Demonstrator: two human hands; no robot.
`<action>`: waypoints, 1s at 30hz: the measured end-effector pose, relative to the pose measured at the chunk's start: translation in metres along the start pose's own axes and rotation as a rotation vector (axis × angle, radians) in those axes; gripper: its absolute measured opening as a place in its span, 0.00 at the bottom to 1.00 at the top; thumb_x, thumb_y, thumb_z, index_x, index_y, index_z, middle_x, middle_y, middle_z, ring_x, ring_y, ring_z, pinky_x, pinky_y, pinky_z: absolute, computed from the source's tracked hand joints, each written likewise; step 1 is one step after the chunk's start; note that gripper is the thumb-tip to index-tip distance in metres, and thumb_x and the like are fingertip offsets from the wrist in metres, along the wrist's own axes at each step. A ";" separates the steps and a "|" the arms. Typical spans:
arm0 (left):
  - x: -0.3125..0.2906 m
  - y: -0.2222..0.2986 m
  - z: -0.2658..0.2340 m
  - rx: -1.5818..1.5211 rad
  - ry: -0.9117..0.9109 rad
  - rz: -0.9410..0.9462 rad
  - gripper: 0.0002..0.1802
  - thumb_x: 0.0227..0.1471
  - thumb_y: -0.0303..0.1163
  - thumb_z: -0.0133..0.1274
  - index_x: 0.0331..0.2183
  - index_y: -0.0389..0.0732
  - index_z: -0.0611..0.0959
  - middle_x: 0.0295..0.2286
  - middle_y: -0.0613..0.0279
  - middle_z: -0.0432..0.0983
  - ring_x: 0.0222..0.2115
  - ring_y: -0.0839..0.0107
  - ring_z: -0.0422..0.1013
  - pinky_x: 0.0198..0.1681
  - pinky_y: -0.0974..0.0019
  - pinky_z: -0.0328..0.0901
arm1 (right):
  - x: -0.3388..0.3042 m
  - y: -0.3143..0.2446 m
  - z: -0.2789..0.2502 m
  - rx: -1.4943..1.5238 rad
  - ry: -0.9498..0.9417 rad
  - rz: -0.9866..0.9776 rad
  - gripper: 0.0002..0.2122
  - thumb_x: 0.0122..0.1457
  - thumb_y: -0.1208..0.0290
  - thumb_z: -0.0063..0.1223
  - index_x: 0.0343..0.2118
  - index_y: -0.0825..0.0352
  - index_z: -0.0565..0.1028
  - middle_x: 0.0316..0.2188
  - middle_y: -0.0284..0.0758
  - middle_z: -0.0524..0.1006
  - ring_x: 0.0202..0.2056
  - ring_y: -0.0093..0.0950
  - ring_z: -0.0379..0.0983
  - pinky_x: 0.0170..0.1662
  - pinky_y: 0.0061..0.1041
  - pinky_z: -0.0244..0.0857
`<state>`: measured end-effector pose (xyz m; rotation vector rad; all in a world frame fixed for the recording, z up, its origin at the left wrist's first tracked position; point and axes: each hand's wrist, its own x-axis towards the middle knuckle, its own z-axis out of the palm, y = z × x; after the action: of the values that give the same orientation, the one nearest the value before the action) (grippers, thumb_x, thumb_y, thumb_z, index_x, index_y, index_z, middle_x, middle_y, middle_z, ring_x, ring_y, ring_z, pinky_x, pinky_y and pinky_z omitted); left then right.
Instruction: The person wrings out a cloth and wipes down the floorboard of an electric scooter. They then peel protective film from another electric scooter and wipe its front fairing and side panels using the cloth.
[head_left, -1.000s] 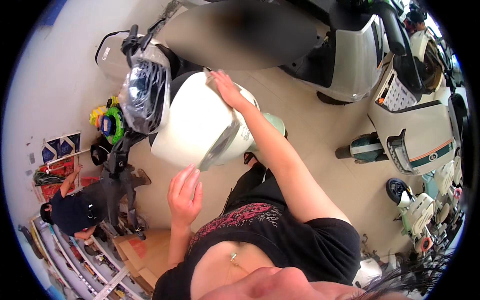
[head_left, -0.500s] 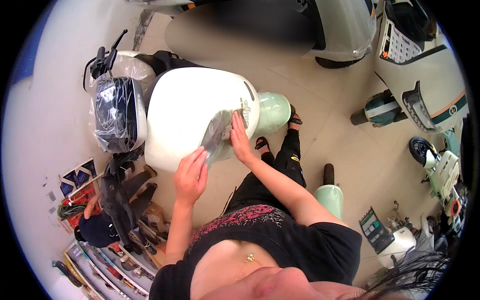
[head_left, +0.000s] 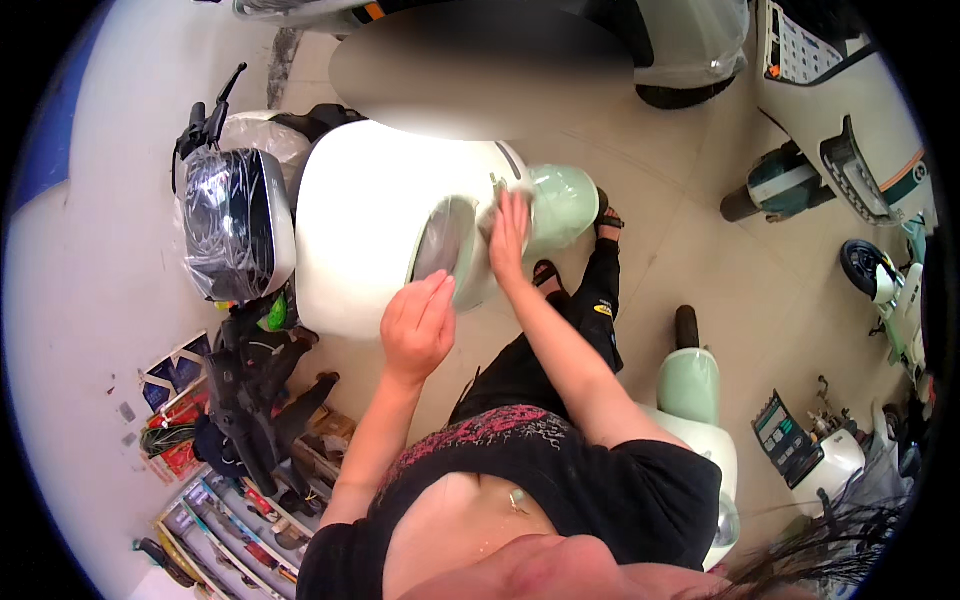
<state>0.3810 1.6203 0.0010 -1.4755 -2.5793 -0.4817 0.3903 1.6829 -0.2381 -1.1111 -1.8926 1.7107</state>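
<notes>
A white scooter front panel [head_left: 360, 220] stands before me, with a grey oval headlight lens [head_left: 445, 245] set into it. My right hand [head_left: 507, 238] lies flat on the panel at the lens's right edge, fingers together and pointing away from me. A pale patch shows at its fingertips; I cannot tell whether anything is under the palm. Just below the lens, my left hand [head_left: 418, 325] hovers with fingers loosely bent and nothing in it. A mint green front fender [head_left: 562, 205] sits just right of my right hand.
The scooter's plastic-wrapped dashboard and handlebar [head_left: 235, 225] are at the left. My sandalled feet [head_left: 548, 272] stand on the beige floor. Another mint green scooter [head_left: 690, 385] is at my right, more scooters [head_left: 850, 180] stand far right, and shelves of parts [head_left: 230, 520] are at lower left.
My right hand slid from the panel's far top down to the headlight's right edge. My left hand rose closer to the lens. The view tilted toward the scooter.
</notes>
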 end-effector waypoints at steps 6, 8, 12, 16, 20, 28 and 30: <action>0.007 -0.006 0.003 -0.099 -0.037 0.071 0.15 0.32 0.17 0.50 0.30 0.37 0.76 0.30 0.59 0.72 0.28 0.64 0.68 0.30 0.68 0.65 | 0.076 0.010 -0.015 0.059 -0.011 -0.199 0.18 0.58 0.65 0.26 0.49 0.61 0.62 0.53 0.40 0.56 0.54 0.37 0.49 0.56 0.33 0.39; 0.006 -0.012 0.002 -0.104 -0.045 0.085 0.15 0.32 0.18 0.50 0.30 0.37 0.76 0.30 0.60 0.72 0.28 0.65 0.69 0.30 0.68 0.65 | 0.029 0.028 -0.007 0.099 0.105 -0.019 0.19 0.58 0.67 0.25 0.52 0.63 0.57 0.55 0.42 0.51 0.56 0.37 0.44 0.57 0.33 0.36; 0.003 -0.018 0.005 -0.080 -0.016 0.101 0.14 0.32 0.18 0.50 0.29 0.38 0.77 0.29 0.61 0.72 0.26 0.66 0.69 0.28 0.69 0.66 | -0.097 0.028 0.038 0.029 0.214 0.149 0.21 0.58 0.67 0.25 0.55 0.63 0.51 0.57 0.44 0.42 0.57 0.44 0.37 0.57 0.39 0.30; 0.000 -0.015 0.006 -0.034 -0.006 0.123 0.14 0.31 0.19 0.50 0.28 0.38 0.77 0.30 0.61 0.72 0.26 0.67 0.69 0.28 0.69 0.65 | -0.082 -0.008 0.029 -0.005 0.163 0.138 0.22 0.57 0.66 0.26 0.55 0.61 0.48 0.57 0.46 0.41 0.57 0.45 0.35 0.56 0.40 0.29; 0.004 -0.010 0.011 0.002 -0.021 0.132 0.14 0.31 0.20 0.50 0.29 0.38 0.77 0.30 0.61 0.72 0.26 0.67 0.69 0.28 0.70 0.65 | 0.015 0.035 -0.011 -0.049 -0.019 0.130 0.22 0.58 0.64 0.25 0.56 0.61 0.46 0.56 0.48 0.41 0.57 0.43 0.35 0.57 0.37 0.31; -0.040 0.009 0.001 -0.087 0.040 0.055 0.15 0.31 0.19 0.49 0.30 0.38 0.77 0.30 0.62 0.72 0.26 0.65 0.69 0.28 0.68 0.65 | -0.068 -0.002 0.011 0.469 -0.032 0.822 0.27 0.57 0.54 0.24 0.56 0.55 0.34 0.58 0.40 0.30 0.58 0.37 0.28 0.57 0.36 0.28; -0.076 0.025 -0.006 -0.181 -0.191 -0.111 0.13 0.33 0.20 0.49 0.29 0.38 0.76 0.29 0.61 0.72 0.27 0.64 0.69 0.30 0.67 0.65 | -0.076 -0.007 0.006 0.616 -0.093 0.926 0.29 0.57 0.52 0.24 0.56 0.53 0.30 0.58 0.37 0.28 0.59 0.36 0.27 0.57 0.38 0.28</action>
<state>0.4413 1.5682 -0.0086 -1.5065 -2.8448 -0.6327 0.4319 1.6230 -0.2148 -1.7551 -0.7242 2.5753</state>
